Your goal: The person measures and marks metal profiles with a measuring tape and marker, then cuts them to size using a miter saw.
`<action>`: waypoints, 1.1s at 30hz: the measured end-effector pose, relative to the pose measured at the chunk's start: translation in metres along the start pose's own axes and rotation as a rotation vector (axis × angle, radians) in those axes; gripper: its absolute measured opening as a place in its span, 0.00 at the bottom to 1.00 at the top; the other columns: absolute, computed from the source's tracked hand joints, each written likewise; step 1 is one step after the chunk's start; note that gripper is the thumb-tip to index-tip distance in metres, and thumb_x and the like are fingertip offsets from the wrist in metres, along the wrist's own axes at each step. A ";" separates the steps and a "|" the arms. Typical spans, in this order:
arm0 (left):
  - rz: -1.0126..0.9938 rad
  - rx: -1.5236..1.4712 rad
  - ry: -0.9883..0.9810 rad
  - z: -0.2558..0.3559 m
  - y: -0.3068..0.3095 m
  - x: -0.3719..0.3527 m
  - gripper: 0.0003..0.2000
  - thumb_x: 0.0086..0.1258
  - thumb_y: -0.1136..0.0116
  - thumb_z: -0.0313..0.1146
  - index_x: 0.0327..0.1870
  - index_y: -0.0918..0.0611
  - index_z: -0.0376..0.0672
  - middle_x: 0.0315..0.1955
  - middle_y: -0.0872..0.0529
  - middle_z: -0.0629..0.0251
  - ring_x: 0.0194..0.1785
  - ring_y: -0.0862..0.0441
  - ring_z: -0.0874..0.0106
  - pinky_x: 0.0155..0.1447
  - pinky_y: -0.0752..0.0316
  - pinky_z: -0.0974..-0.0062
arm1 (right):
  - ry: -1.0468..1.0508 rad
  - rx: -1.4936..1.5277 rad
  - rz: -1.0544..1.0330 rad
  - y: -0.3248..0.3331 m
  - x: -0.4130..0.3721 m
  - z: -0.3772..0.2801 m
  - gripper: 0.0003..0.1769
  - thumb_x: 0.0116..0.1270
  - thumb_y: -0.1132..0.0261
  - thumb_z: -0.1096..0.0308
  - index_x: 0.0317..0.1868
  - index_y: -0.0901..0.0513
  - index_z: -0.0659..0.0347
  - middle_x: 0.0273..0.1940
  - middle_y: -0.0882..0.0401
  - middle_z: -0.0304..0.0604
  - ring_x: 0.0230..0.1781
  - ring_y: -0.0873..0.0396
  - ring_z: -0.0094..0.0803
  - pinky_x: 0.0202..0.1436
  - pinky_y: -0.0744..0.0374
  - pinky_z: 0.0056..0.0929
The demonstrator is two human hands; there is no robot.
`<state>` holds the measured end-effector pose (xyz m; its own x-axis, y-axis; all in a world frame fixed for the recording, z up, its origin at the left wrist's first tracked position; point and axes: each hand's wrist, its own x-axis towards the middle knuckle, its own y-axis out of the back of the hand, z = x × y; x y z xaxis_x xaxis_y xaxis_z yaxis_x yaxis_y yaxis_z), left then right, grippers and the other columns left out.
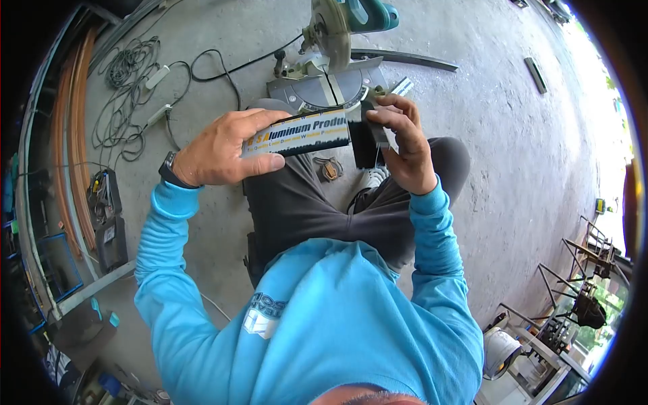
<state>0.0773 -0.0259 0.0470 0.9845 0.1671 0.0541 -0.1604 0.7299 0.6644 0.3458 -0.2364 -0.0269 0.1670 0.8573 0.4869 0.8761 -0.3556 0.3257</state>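
While the left hand (216, 150) wraps round a short length of aluminium profile (300, 133) just above centre frame, its fingers (260, 120) curl over the top edge and the thumb presses up from beneath. The right hand (405, 145) meets the profile's right end, fingertips pinching a dark end piece (368, 142) that sits against it. Both are held in the air over the person's knees, just below a mitre saw (331, 61) standing on the concrete floor (486, 148).

The profile looks stiff and probably light and hollow. Its printed wrapping likely makes it slick, so a full wrap near the middle suits it better than a fingertip hold. Cut ends may be sharp. A tape measure (330, 169) lies between the legs, and cables (128, 88) coil at upper left.
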 end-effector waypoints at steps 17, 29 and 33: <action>0.385 0.671 -0.333 0.024 -0.033 -0.007 0.23 0.56 0.29 0.24 0.56 0.10 0.51 0.30 0.23 0.71 0.33 0.23 0.71 0.32 0.26 0.70 | -0.046 0.006 -0.044 0.004 -0.019 -0.023 0.36 0.55 0.36 0.90 0.67 0.21 0.63 0.63 0.22 0.53 0.64 0.20 0.51 0.70 0.24 0.41; 0.310 0.607 -0.367 0.036 -0.055 0.005 0.26 0.51 0.33 0.22 0.56 0.09 0.49 0.29 0.21 0.71 0.30 0.25 0.71 0.29 0.30 0.71 | -0.020 -0.125 -0.007 0.019 -0.036 -0.017 0.38 0.52 0.27 0.84 0.68 0.17 0.59 0.60 0.19 0.50 0.57 0.17 0.49 0.61 0.18 0.41; 0.317 0.543 -0.398 0.035 -0.068 0.015 0.21 0.58 0.34 0.26 0.55 0.09 0.48 0.28 0.24 0.74 0.30 0.26 0.74 0.28 0.31 0.74 | 0.006 -0.153 -0.031 0.036 -0.043 -0.014 0.38 0.49 0.25 0.82 0.66 0.16 0.60 0.56 0.15 0.50 0.54 0.16 0.48 0.58 0.17 0.41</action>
<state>0.1051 -0.0964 0.0281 0.8649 -0.0126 0.5018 -0.4846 0.2393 0.8413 0.3635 -0.2909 -0.0244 0.1380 0.8666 0.4796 0.8014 -0.3822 0.4601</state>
